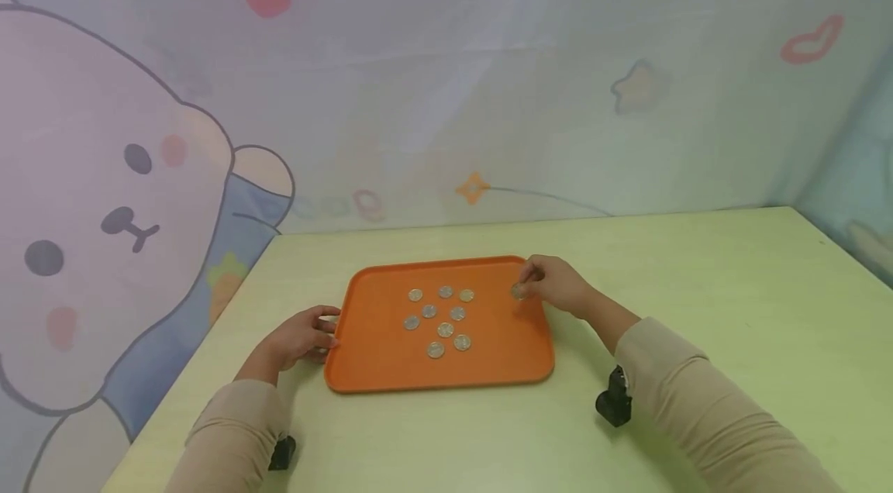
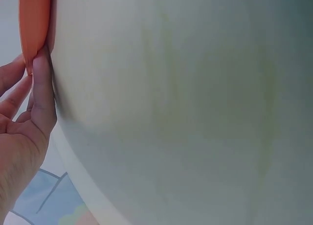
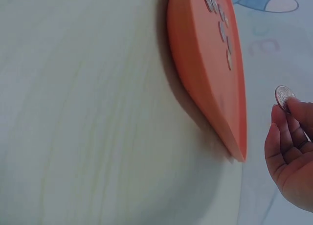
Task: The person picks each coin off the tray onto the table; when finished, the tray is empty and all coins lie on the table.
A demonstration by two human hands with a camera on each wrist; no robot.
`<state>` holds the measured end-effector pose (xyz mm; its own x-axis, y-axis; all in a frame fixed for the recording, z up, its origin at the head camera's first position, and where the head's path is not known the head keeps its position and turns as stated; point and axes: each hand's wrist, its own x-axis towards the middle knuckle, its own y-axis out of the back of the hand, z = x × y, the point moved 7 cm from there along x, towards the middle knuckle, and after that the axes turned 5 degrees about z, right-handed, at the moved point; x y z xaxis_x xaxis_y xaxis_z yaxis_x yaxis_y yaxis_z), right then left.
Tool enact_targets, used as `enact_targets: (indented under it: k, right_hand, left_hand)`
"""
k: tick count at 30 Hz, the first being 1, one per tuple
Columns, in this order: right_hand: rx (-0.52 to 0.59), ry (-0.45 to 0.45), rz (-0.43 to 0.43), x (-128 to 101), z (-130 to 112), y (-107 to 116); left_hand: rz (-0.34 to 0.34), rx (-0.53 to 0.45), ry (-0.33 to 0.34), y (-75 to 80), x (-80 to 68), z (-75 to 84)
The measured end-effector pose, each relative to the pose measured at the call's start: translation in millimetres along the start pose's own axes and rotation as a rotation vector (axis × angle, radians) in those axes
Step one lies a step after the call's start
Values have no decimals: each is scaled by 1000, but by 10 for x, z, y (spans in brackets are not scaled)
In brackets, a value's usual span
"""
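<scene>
A flat orange tray [image 1: 377, 361] lies on the table, with several silver coins [image 1: 445, 330] spread over its middle. My left hand [image 1: 305, 336] is at the tray's left edge; in the left wrist view its digits lie on both sides of the rim [image 2: 35, 24], holding it. Over the tray's right end, my right hand [image 1: 558, 285] pinches one coin [image 3: 282, 97] between thumb and fingers. That coin is held on edge, above the tray, in the right wrist view.
The pale yellow table [image 1: 698, 276] extends around the tray. Behind it hangs a printed cloth backdrop [image 1: 446, 90] with a cartoon bear on the left. Black wrist devices [image 1: 614, 400] sit under the beige sleeves.
</scene>
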<state>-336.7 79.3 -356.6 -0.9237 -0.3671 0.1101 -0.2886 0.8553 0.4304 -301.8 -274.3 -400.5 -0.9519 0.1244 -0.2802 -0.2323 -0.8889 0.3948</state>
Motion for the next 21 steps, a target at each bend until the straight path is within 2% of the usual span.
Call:
enact_targets:
  k: [21]
  right_hand:
    - [-63, -77, 82, -74, 245, 537]
  left_hand:
    - [-37, -8, -2, 0, 17, -2]
